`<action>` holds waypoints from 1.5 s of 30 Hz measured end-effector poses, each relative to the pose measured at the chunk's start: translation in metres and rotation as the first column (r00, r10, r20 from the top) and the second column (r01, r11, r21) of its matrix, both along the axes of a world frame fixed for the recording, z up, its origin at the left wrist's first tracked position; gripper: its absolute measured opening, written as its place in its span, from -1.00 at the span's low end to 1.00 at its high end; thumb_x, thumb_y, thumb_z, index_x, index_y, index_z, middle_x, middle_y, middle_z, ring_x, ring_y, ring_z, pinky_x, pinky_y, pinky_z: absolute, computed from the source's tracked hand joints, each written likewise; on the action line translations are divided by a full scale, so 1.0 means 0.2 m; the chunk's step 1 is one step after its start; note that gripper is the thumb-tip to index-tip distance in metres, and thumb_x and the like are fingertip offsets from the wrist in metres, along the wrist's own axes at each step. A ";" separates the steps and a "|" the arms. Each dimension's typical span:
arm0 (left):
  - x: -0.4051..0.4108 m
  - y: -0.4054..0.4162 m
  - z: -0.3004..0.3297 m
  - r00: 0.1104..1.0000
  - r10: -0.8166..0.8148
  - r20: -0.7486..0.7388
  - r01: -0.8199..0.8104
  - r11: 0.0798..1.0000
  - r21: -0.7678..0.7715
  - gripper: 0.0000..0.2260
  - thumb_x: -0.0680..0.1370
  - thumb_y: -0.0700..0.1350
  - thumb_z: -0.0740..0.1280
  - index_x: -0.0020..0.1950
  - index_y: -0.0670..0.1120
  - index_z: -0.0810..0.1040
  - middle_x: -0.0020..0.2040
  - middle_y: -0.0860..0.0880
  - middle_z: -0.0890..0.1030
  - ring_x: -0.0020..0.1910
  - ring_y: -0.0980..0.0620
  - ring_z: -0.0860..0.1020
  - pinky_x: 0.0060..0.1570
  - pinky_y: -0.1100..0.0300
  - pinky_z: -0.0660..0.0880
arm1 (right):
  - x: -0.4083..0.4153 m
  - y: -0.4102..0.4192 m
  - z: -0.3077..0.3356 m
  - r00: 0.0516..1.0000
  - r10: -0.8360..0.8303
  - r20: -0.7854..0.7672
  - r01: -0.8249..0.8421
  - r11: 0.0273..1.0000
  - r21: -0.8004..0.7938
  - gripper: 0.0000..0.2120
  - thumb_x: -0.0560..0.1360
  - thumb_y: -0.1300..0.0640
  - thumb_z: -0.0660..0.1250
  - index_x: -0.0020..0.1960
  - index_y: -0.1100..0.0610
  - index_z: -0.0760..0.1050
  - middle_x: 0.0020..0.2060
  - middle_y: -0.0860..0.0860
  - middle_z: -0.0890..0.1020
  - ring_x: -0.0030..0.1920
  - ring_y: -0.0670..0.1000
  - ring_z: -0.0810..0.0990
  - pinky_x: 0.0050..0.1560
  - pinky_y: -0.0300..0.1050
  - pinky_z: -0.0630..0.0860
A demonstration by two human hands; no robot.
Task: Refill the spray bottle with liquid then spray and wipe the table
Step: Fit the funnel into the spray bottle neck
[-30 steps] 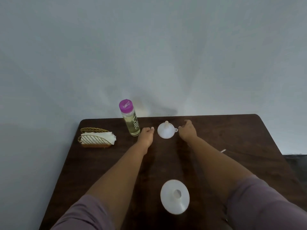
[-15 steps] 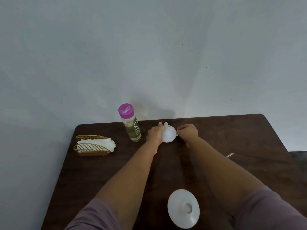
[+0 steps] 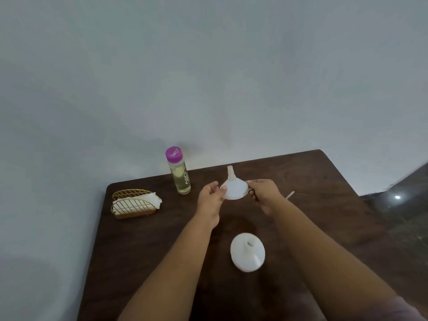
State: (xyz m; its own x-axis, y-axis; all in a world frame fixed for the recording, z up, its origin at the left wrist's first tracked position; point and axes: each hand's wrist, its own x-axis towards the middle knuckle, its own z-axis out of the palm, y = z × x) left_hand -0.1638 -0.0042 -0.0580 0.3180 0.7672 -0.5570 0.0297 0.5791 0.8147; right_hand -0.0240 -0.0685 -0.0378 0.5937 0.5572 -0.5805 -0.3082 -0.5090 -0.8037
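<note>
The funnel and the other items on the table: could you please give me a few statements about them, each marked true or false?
1. Both hands hold the white funnel, the left hand on its left rim, the right hand on its right. True.
2. The funnel's spout points down into the white bottle. False: it points up and away.
3. The bottle with the purple cap lies on its side. False: it stands upright.
4. The gold wire holder contains white napkins. True.
</note>
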 end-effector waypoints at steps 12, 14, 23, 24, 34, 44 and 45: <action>-0.15 -0.36 0.30 0.989 -0.039 0.141 0.035 0.999 0.036 -0.78 0.57 -0.24 0.35 0.21 -0.14 0.57 0.19 -0.10 0.61 0.15 0.02 0.56 0.12 0.19 0.52 | -0.08 -0.42 0.23 0.930 -0.065 -0.361 0.158 0.959 0.235 -0.81 0.57 0.16 0.30 -0.01 0.31 0.53 -0.10 0.16 0.55 -0.25 -0.02 0.55 -0.27 -0.25 0.61; -0.16 -0.41 0.32 0.993 -0.040 0.107 0.034 0.998 0.060 -0.82 0.58 -0.22 0.33 0.15 -0.04 0.59 0.15 -0.04 0.61 0.12 0.04 0.54 0.13 0.12 0.50 | -0.09 -0.45 0.25 0.932 -0.057 -0.357 0.157 0.954 0.256 -0.77 0.59 0.11 0.27 -0.04 0.30 0.50 -0.12 0.16 0.55 -0.20 0.02 0.54 -0.16 -0.18 0.62; -0.15 -0.63 0.44 0.980 0.084 0.180 -0.114 0.980 0.165 -0.77 0.61 -0.16 0.31 0.26 -0.09 0.52 0.17 -0.07 0.60 0.12 0.00 0.61 0.12 0.12 0.57 | -0.12 -0.58 0.31 0.996 0.066 -0.053 -0.042 0.932 0.361 -0.87 0.53 0.22 0.36 -0.03 0.30 0.56 -0.01 0.17 0.63 -0.06 0.02 0.65 -0.03 -0.17 0.60; -0.15 -0.65 0.45 0.980 0.083 0.180 -0.114 0.979 0.168 -0.74 0.60 -0.16 0.32 0.29 -0.09 0.49 0.18 -0.07 0.60 0.12 0.00 0.61 0.10 0.13 0.58 | -0.12 -0.59 0.31 0.997 0.063 -0.033 -0.047 0.930 0.365 -0.90 0.53 0.24 0.35 -0.01 0.27 0.55 0.01 0.17 0.62 -0.03 0.03 0.65 -0.05 -0.18 0.61; -0.17 -0.79 0.39 0.994 0.039 0.099 -0.048 0.995 0.085 -0.78 0.66 -0.07 0.21 0.30 -0.05 0.42 0.13 -0.13 0.58 0.10 -0.12 0.61 0.18 0.00 0.55 | -0.14 -0.66 0.25 0.983 0.095 0.159 -0.142 0.936 0.321 -0.79 0.53 0.22 0.36 0.16 0.17 0.51 0.04 0.07 0.59 0.01 0.00 0.63 -0.05 -0.17 0.62; -0.20 -0.85 0.35 0.988 0.101 0.118 -0.102 0.995 0.004 -0.70 0.67 -0.07 0.17 0.41 -0.03 0.36 0.24 -0.12 0.55 0.08 -0.10 0.58 -0.01 0.09 0.55 | -0.18 -0.65 0.18 0.961 0.143 0.235 -0.209 0.936 0.285 -0.81 0.54 0.19 0.34 0.14 0.10 0.53 0.10 0.04 0.58 0.07 0.01 0.60 0.05 -0.05 0.62; -0.21 -0.85 0.35 0.986 0.108 0.127 -0.108 0.994 -0.005 -0.69 0.68 -0.06 0.16 0.42 -0.05 0.37 0.24 -0.13 0.55 0.08 -0.09 0.58 0.03 0.08 0.54 | -0.18 -0.66 0.18 0.958 0.151 0.244 -0.218 0.935 0.279 -0.82 0.54 0.19 0.34 0.14 0.09 0.53 0.10 0.04 0.58 0.07 0.01 0.60 0.06 -0.05 0.62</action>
State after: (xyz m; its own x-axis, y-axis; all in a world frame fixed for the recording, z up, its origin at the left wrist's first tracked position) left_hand -0.2051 -0.1748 0.0110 0.3011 0.8020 -0.5158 -0.1364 0.5716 0.8091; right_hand -0.0598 -0.1999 -0.0017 0.5552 0.7968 -0.2385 -0.0342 -0.2646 -0.9637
